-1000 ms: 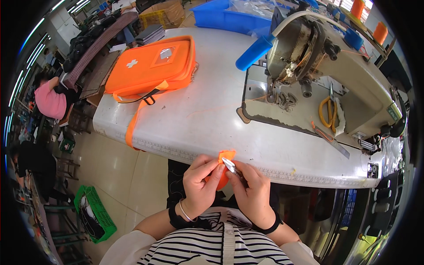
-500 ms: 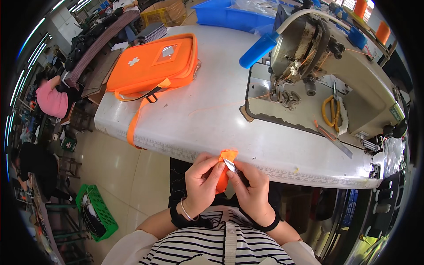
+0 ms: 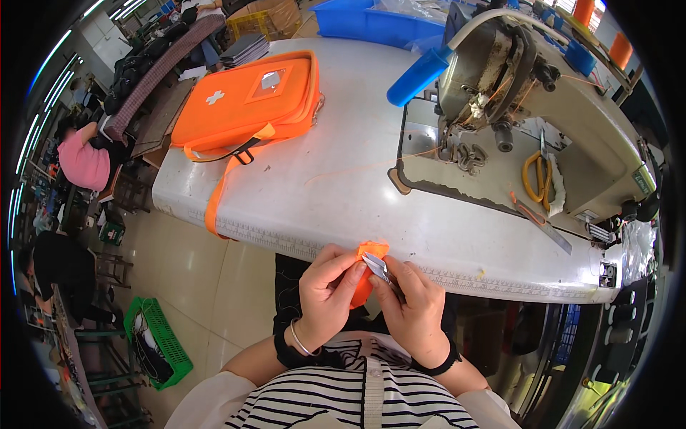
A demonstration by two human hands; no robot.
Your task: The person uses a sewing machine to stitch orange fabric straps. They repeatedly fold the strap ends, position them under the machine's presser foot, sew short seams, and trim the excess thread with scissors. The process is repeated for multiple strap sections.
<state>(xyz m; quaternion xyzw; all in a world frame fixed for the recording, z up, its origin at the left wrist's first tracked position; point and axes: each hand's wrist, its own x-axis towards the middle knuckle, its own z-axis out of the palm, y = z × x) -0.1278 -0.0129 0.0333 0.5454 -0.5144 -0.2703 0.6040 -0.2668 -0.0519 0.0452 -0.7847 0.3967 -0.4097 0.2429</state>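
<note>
Close in front of me, at the table's near edge, my left hand (image 3: 327,292) pinches a small folded piece of orange fabric (image 3: 372,248). Silver thread snips (image 3: 375,266) with pointed blades are gripped in my right hand (image 3: 414,311). The blade tips lie against the fabric beside my left thumb. The snips' handle is mostly hidden by my right fingers. Farther off to the left, an orange zipped bag (image 3: 243,100) with a white cross and a clear pocket rests on the table, its strap (image 3: 219,196) hanging over the near edge.
A sewing machine (image 3: 564,100) stands at the right, threaded in orange. Yellow-handled scissors (image 3: 537,175) and an orange-handled tool (image 3: 539,223) lie by it. Behind is a blue bin (image 3: 379,25). A green basket (image 3: 158,343) sits on the floor at left, near other people.
My right hand has shifted slightly to the right, and more of the snips' blades shows. My left hand keeps its pinch on the fabric.
</note>
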